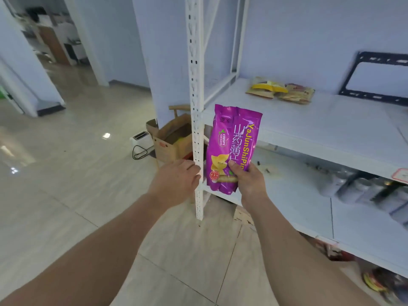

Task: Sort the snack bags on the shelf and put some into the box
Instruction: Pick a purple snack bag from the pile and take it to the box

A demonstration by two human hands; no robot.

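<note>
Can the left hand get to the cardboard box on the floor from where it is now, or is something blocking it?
Probably yes. The left hand holds nothing and hangs left of the white shelf post. The open cardboard box sits on the floor beyond it, on that same side, with its top open. The post hides only the box's right edge.

The right hand [249, 182] covers the lower right corner of the purple bag [231, 146], so its print is lost there; the white upright [196, 107] hides part of the cardboard box [172, 142] and what lies in it; the cans [364, 191] on the lower shelf are a blur; the black frame [375, 60] runs off the right edge; the packets [379, 286] at bottom right are smeared past reading.
</note>
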